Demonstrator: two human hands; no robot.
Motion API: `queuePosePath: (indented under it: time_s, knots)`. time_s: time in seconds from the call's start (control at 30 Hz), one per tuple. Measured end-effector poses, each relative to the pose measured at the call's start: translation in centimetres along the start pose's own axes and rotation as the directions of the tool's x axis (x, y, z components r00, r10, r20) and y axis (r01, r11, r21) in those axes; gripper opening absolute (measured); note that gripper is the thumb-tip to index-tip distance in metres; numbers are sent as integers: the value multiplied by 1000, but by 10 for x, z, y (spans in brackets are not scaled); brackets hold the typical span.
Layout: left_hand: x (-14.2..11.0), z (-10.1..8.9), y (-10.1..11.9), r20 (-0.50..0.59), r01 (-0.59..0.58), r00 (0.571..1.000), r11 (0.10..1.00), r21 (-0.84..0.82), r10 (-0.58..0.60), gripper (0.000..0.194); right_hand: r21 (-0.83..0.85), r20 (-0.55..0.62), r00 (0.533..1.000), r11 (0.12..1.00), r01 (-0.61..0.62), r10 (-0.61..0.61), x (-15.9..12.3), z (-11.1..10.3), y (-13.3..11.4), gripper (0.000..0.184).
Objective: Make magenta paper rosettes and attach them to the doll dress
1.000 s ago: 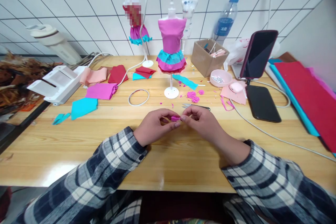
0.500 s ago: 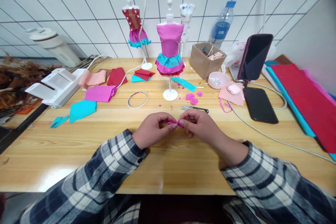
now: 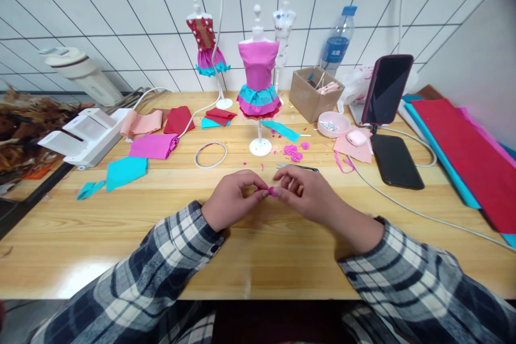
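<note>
My left hand (image 3: 237, 198) is closed in a pinch on a small magenta crepe-paper piece (image 3: 271, 191), mostly hidden by the fingertips. On the other side of it, my right hand (image 3: 308, 193) has its thumb at the piece's edge, while the index finger is lifted away from the thumb. Just beyond my right hand lies a pair of thread snips (image 3: 306, 168), partly covered by the fingers. Several magenta paper rosettes (image 3: 293, 152) rest behind the snips. Farther back stands a small dress form (image 3: 258, 67) in a pink top and a blue, pink and red ruffled skirt.
Folded crepe paper, such as a magenta piece (image 3: 151, 147), lies left beside a wire ring (image 3: 210, 155). At the right are a pink bowl (image 3: 334, 125), a cardboard box (image 3: 312, 98), a black phone (image 3: 397, 161) and red sheets (image 3: 463, 156). A white cable (image 3: 419, 212) crosses the table.
My right index finger has lifted off the thumb, loosening the right-hand pinch. My left hand still holds the magenta piece. The view has shifted slightly.
</note>
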State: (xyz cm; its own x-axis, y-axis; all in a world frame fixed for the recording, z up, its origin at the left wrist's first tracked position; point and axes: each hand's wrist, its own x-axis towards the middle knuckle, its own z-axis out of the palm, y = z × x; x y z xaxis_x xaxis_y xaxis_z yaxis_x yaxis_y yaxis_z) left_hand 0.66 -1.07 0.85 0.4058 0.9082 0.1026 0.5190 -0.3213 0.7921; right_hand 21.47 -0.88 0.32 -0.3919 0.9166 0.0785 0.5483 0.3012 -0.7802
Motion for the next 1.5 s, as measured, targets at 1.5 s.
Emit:
queuePosePath:
  time_s: [1.5]
  knots:
    - [3, 10, -2, -158, 147, 935, 750, -645, -319, 23, 284, 3, 992, 951, -118, 122, -16, 40, -18, 26]
